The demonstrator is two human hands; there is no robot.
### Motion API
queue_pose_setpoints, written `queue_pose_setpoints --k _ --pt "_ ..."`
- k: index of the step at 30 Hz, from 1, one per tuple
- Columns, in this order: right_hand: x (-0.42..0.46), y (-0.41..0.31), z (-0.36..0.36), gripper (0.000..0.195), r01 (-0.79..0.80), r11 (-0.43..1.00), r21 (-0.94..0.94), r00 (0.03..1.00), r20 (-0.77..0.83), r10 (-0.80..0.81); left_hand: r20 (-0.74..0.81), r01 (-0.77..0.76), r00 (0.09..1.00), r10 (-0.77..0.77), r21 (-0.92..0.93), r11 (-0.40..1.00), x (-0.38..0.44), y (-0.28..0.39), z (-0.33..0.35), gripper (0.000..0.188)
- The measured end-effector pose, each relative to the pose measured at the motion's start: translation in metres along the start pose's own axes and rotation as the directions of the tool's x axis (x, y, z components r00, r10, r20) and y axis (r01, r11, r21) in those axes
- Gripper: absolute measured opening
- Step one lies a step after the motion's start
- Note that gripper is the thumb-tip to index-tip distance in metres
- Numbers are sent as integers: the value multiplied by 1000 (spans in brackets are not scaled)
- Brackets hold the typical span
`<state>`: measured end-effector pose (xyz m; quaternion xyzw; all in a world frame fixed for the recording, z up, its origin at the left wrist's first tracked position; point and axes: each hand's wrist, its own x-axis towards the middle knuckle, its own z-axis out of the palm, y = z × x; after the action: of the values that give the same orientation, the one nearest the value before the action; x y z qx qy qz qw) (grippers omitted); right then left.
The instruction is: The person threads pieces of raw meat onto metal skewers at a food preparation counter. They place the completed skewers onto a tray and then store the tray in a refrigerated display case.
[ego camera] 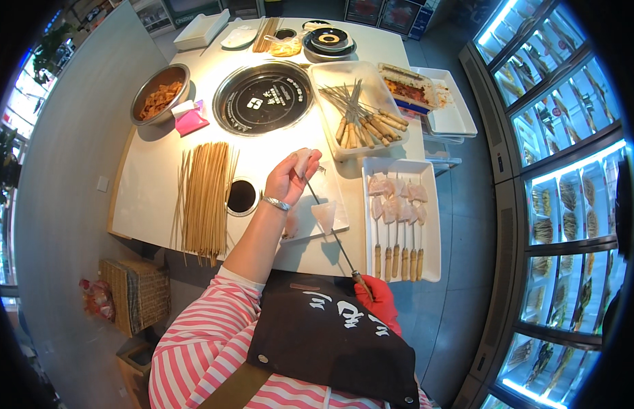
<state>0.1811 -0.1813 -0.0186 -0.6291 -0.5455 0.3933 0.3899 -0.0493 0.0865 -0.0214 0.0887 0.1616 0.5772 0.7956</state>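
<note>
My right hand, in a red rubber glove, grips the wooden handle of a metal skewer that slants up to the left. One pale piece of raw meat or fish is threaded midway along it. At the far end my left hand, bare with a bracelet at the wrist, holds another pale piece at the skewer's tip. Beneath lies a white tray with more raw pieces, partly hidden by my forearm. To the right, a white tray bears several loaded skewers with wooden handles.
Bamboo skewers lie left, beside a round dark hole. Beyond are a steel bowl of reddish food, a pink packet, a round black hotplate and a plastic tub of empty skewers. Glass-door fridges line the right.
</note>
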Motion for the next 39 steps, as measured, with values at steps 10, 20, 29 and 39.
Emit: queue_pose_setpoints --k 10,20,29,39 --pt "1 -11 -1 29 4 1000 20 1000 29 -5 -38 -166 985 171 107 980 -7 -6 14 33" --pt "1 -10 -1 27 82 997 -13 997 15 -82 -30 -202 977 210 176 964 -13 -5 24 31" --pt "3 -14 6 27 112 993 -37 991 -67 -114 -20 -176 982 188 275 945 -19 -19 30 26" --pt "10 -12 11 25 44 998 54 994 -101 -39 4 -88 996 93 349 933 -26 -32 35 32"
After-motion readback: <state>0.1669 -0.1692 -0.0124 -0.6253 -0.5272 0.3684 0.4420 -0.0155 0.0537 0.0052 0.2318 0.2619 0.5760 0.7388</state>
